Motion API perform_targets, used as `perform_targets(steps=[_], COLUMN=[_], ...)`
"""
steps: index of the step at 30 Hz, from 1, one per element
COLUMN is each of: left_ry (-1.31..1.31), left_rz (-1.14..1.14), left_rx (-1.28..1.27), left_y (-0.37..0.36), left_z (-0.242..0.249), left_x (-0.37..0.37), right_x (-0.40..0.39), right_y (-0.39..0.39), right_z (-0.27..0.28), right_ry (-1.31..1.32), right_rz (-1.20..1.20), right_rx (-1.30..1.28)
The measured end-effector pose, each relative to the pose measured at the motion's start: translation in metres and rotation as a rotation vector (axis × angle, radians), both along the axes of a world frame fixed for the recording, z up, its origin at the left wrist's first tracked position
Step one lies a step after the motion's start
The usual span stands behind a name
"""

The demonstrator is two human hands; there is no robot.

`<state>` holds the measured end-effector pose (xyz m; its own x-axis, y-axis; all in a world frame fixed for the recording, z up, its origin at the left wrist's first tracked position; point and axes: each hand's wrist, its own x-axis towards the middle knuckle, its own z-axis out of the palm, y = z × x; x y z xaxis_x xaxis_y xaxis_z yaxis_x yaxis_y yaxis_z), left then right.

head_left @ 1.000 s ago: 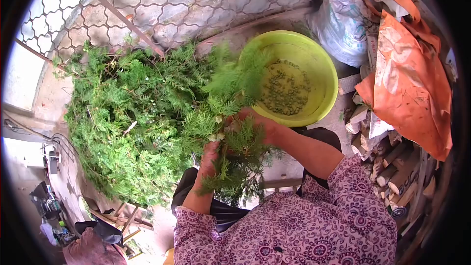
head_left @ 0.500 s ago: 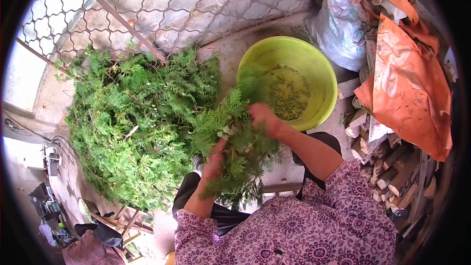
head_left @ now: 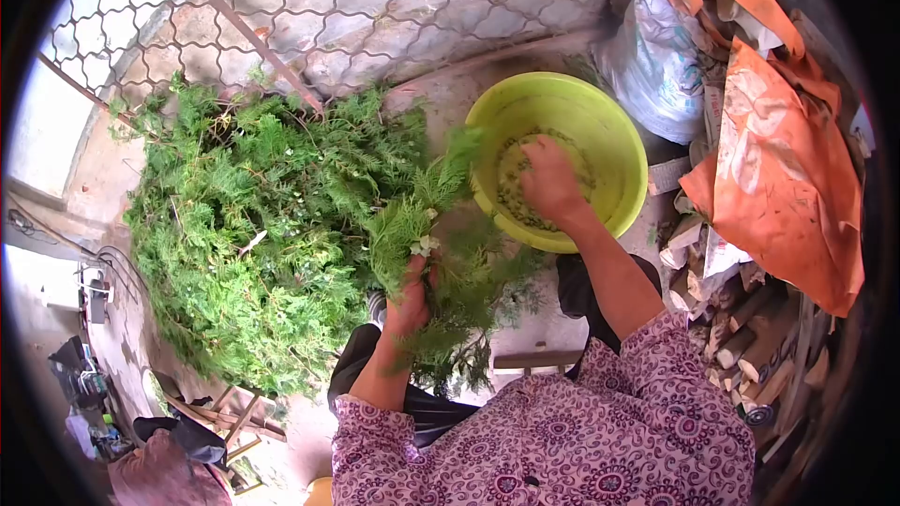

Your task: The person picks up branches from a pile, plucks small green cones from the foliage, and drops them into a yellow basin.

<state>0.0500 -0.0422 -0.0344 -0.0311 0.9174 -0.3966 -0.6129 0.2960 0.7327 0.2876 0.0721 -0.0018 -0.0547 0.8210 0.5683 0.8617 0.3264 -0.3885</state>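
My left hand is closed around a leafy conifer branch, whose feathery green sprays spread to both sides of my fist. Small pale-green cones cling to it just above my fingers. Over the inside of a yellow-green plastic basin, my right hand is held with its fingers bunched; whatever they hold is hidden. Many small green cones cover the basin's bottom, below and around that hand. To the left lies a large heap of cut conifer branches, close beside my left hand.
Wire mesh runs along the back. A white sack stands behind the basin at the right, near an orange tarp-like bag. Split firewood is stacked below it. A wooden frame sits at lower left.
My right hand has moved from the branch up and right into the basin. My left hand keeps its grip on the branch, nearly in the same place.
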Motion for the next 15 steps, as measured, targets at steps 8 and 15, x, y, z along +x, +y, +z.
perform_targets(steps=[8,15], left_ry=[0.043,0.009], left_rz=[0.076,0.03], left_rx=[-0.031,-0.156], left_y=[0.006,0.01], left_z=[0.01,0.009], left_x=[0.015,0.027], right_x=[-0.041,-0.057], right_y=[-0.04,-0.049], right_z=[0.05,0.042], right_ry=[0.659,0.447], right_rz=[0.584,0.634], right_rx=[-0.583,-0.564])
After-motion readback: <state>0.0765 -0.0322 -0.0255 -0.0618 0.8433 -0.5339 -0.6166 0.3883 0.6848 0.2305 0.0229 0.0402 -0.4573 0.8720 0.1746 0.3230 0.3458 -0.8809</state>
